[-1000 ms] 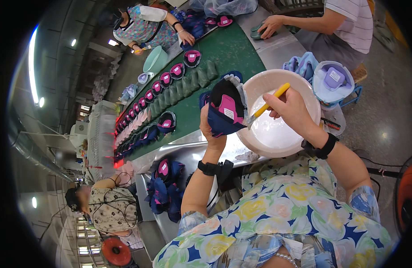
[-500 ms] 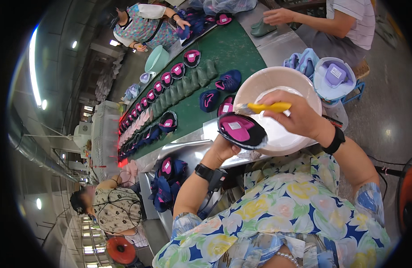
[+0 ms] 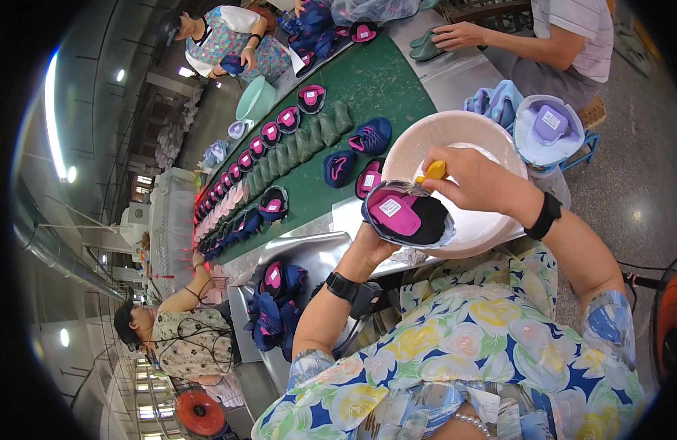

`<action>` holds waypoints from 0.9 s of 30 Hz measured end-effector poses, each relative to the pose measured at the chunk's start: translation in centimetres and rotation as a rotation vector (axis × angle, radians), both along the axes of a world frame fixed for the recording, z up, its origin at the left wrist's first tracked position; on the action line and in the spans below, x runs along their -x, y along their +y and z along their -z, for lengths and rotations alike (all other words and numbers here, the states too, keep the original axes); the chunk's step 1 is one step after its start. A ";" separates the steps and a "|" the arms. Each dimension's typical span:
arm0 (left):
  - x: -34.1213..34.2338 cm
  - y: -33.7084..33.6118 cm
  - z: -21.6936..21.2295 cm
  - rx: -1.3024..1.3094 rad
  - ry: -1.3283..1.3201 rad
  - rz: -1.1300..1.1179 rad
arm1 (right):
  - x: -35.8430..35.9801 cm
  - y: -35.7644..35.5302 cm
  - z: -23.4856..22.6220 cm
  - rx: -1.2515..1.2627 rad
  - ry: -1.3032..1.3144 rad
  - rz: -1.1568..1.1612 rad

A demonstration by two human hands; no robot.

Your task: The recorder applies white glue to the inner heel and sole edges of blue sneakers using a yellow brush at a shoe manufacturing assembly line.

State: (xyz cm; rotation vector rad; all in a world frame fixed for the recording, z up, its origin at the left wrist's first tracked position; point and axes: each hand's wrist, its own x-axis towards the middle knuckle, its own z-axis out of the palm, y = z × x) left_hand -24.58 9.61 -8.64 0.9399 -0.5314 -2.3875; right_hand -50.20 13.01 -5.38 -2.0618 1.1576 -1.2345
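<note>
The left hand [image 3: 373, 246] is clamping onto a navy shoe upper [image 3: 426, 221] from below, some of its fingers hiding behind it. The upper is tilting in front of the left side of a pale pink basin [image 3: 419, 139], its pink, white-labelled inside facing upward. The right hand [image 3: 474, 178] is closing around the yellow handle of a brush [image 3: 433, 173], holding it above the upper's far rim; the bristles are blurring, so whether they are touching cannot be told. White contents are covering the basin's floor beneath the right hand.

To the left, a metal tray [image 3: 309, 253] is holding a heap of navy uppers [image 3: 274, 308]. Just beyond the held piece, another pink-lined upper [image 3: 368, 178] is lying beside the basin, with two navy shoes [image 3: 355, 150] sitting near it on a green work surface [image 3: 401, 84]. Right of the basin, a lavender upper [image 3: 550, 125] is standing with its opening up. Farther off, grey-green shoe pieces [image 3: 301, 144] and pink-lined uppers [image 3: 271, 133] are running in neighbouring rows. At the far side, a co-worker [image 3: 239, 44] is holding a navy piece near a mint-green basin [image 3: 255, 99].
</note>
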 end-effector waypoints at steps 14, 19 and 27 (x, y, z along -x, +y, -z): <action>-3.6 -2.1 0.9 0.331 -0.098 -0.142 | -0.4 0.1 -0.8 0.134 0.158 -0.089; -2.5 -2.3 -0.5 0.445 -0.102 -0.040 | -0.6 -0.5 -0.7 0.066 -0.037 0.038; -17.4 -10.8 5.3 0.610 -0.473 -0.539 | 0.6 -1.1 0.5 -0.073 -0.189 0.250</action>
